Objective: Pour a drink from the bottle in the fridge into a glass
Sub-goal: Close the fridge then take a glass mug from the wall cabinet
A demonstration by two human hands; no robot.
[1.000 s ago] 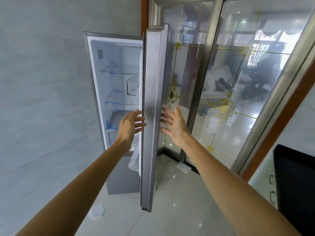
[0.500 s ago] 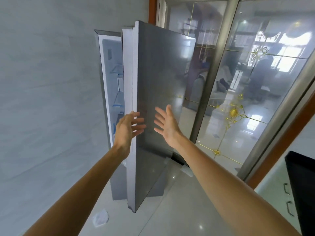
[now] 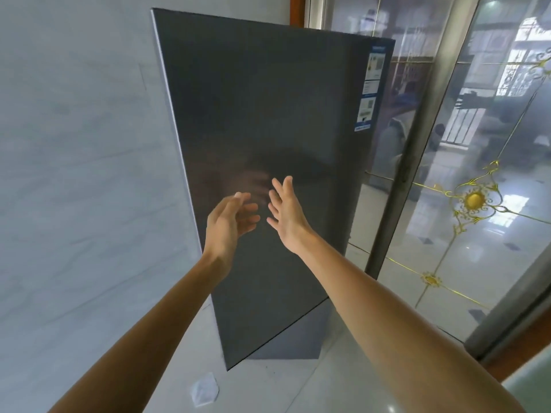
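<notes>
Facing fridge door (image 3: 268, 99) (fingers (image 3: 278, 189) spread).

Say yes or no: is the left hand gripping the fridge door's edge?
No, the left hand is open, held before the flat face of the fridge door.

place: home | evidence: fridge (image 3: 268, 138), tiled floor (image 3: 298, 389), ornate glass doors (image 3: 477, 174)

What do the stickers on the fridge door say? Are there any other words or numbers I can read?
The stickers at the top right of the fridge door: printed, but too small and blurred to read.
Elsewhere: no words, numbers or signs show.
</notes>
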